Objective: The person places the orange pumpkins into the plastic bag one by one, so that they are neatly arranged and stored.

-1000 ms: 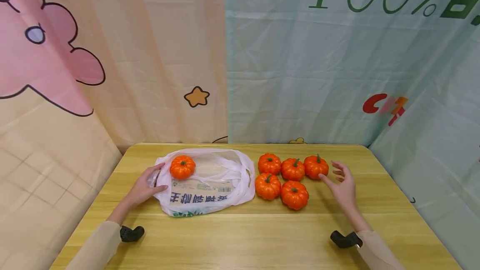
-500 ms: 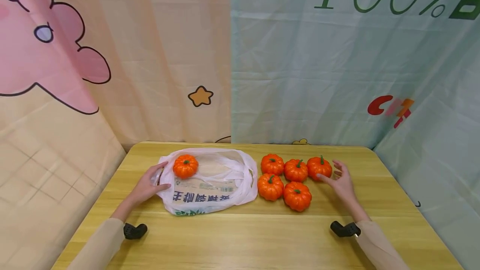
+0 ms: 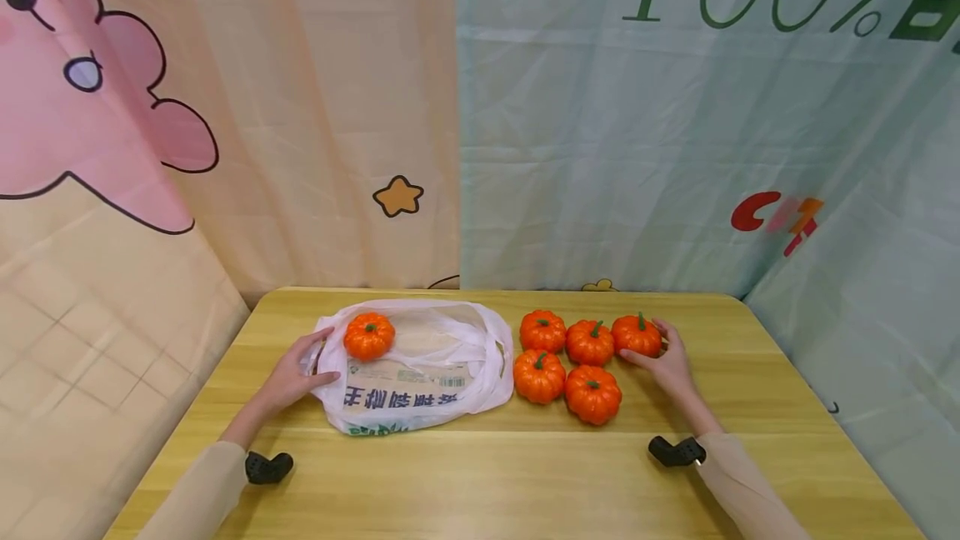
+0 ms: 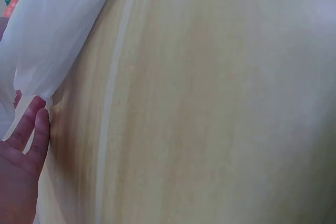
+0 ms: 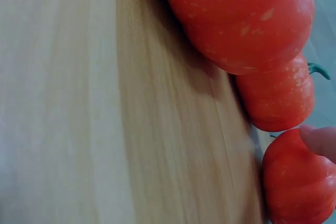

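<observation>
A white plastic bag (image 3: 491,357) with dark printed characters lies spread on the table, one orange pumpkin (image 3: 369,336) with a green stem at its left end. My left hand (image 3: 292,373) rests against the bag's left side, thumb and fingers spread; the left wrist view shows straight fingers (image 4: 39,129) at the bag's lower edge. Right of the bag, several orange pumpkins (image 3: 593,395) sit close together in two rows. My right hand (image 3: 671,362) grips the rightmost pumpkin (image 3: 636,334), thumb on its near side, fingers at its right. In the right wrist view the thumb (image 5: 320,142) overlaps that pumpkin (image 5: 296,182).
The wooden table (image 3: 465,482) carries everything and ends at a printed curtain (image 3: 600,148) behind. More curtain hangs on both sides. Black devices (image 3: 268,467) are strapped at both wrists, over beige sleeves (image 3: 750,486).
My right hand has moved left and closed its thumb and fingers around the rightmost pumpkin. The left hand keeps its place at the bag. The head view has shifted slightly.
</observation>
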Available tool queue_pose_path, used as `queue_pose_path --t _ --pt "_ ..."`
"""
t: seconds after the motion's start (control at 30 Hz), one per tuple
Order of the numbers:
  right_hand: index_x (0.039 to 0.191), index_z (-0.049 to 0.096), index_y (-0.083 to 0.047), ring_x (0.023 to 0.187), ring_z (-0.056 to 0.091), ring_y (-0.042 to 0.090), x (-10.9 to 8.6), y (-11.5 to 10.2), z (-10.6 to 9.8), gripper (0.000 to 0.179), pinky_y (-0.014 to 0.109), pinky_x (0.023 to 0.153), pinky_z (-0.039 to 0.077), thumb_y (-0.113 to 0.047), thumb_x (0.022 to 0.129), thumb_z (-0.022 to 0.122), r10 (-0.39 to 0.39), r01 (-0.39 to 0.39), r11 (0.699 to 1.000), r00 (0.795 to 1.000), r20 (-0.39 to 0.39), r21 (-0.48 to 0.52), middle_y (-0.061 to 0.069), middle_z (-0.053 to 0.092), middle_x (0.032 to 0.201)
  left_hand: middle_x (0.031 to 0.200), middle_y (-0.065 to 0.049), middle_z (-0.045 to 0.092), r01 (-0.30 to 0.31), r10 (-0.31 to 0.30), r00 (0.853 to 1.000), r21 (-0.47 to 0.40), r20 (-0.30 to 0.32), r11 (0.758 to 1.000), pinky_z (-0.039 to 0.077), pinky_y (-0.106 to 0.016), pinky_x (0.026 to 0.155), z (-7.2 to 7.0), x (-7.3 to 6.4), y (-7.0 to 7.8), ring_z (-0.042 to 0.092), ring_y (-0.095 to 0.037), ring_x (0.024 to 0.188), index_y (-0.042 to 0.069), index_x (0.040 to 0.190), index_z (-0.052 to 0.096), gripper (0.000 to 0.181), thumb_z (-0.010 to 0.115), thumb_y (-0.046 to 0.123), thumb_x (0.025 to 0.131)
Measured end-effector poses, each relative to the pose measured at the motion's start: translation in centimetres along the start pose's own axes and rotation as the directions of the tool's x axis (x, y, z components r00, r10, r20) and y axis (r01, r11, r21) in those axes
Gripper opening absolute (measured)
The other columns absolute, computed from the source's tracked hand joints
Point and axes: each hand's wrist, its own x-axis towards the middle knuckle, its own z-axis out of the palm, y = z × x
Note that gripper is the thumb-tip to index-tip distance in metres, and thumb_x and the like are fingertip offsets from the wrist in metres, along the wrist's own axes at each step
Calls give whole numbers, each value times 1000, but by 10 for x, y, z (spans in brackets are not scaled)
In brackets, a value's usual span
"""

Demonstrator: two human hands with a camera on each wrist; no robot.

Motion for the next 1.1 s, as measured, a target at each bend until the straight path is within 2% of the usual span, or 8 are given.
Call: queue_pose_path --t 0.33,0.57,1.1 --pt "149 20 3 137 29 43 2 6 3 89 54 117 26 -12 81 75 14 -14 1000 1000 0 -6 30 24 150 151 -30 26 3 -3 1000 -4 -2 1000 14 -75 107 3 -2 -3 21 -54 137 5 147 34 79 75 22 81" --pt "147 23 4 136 31 42 0 7 6 86 55 116 27 -11 80 75 7 -7 1000 1000 -4 14 30 26 149 150 -31 27 6 -6 1000 -18 -14 1000 14 -75 107 4 -7 -4 22 -53 137 2 146 34 78 75 19 81" --pt "147 23 4 136 32 42 4 4 4 86 54 116 26 -11 80 75 4 -4 1000 1000 -11 1 29 26 149 152 -31 24 18 -18 1000 -10 2 1000 14 -75 107 1 -1 0 19 -54 138 5 147 32 80 75 22 82"
